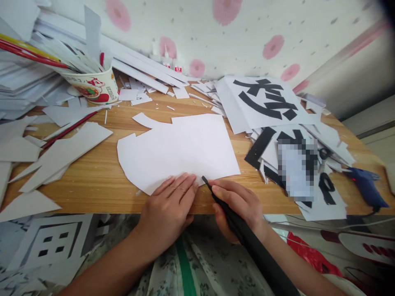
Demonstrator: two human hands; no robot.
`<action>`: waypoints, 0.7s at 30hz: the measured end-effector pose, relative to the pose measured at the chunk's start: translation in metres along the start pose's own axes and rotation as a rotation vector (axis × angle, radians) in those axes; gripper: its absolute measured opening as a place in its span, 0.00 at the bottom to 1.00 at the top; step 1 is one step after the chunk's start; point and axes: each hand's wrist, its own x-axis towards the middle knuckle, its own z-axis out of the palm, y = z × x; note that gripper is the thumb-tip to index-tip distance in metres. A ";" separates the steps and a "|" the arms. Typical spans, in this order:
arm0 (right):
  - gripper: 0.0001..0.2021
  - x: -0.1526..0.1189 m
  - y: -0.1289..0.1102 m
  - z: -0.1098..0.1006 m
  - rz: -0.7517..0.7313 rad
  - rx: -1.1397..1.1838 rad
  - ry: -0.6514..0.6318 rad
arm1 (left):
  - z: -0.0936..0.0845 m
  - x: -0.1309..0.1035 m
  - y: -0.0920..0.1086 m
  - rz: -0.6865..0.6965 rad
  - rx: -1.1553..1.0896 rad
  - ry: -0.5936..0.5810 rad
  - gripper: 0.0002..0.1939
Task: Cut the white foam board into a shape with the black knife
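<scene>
The white sheet (pixel 182 148) lay on the wooden table (pixel 98 168), right of the printed cup (pixel 106 86) and nearer you. Your left hand (pixel 171 201) pressed it flat, fingers close together; your right hand (pixel 240 201) had its fingers closed round a black tool (pixel 247 240), tip at the sheet's near edge. The sheet seemed light and fairly stiff — apt to slide — so its broad middle looked the surest hold; the thin strip (pixel 148 121) cupward looked fragile.

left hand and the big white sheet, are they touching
Touching: the head view shows the left hand lying flat over the near edge of the white sheet.
</scene>
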 end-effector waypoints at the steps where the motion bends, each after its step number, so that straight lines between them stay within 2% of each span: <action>1: 0.19 -0.001 0.000 0.000 -0.005 -0.003 0.006 | 0.000 0.000 0.000 0.003 -0.001 0.001 0.27; 9: 0.20 -0.008 -0.003 0.000 0.015 -0.008 0.038 | 0.003 -0.003 0.000 -0.029 -0.041 -0.017 0.27; 18: 0.21 -0.018 -0.009 0.002 -0.006 -0.054 0.085 | 0.005 -0.003 0.000 -0.022 -0.031 0.013 0.26; 21: 0.21 -0.025 -0.012 0.001 0.033 -0.033 0.101 | 0.005 -0.004 -0.002 -0.023 -0.034 0.024 0.25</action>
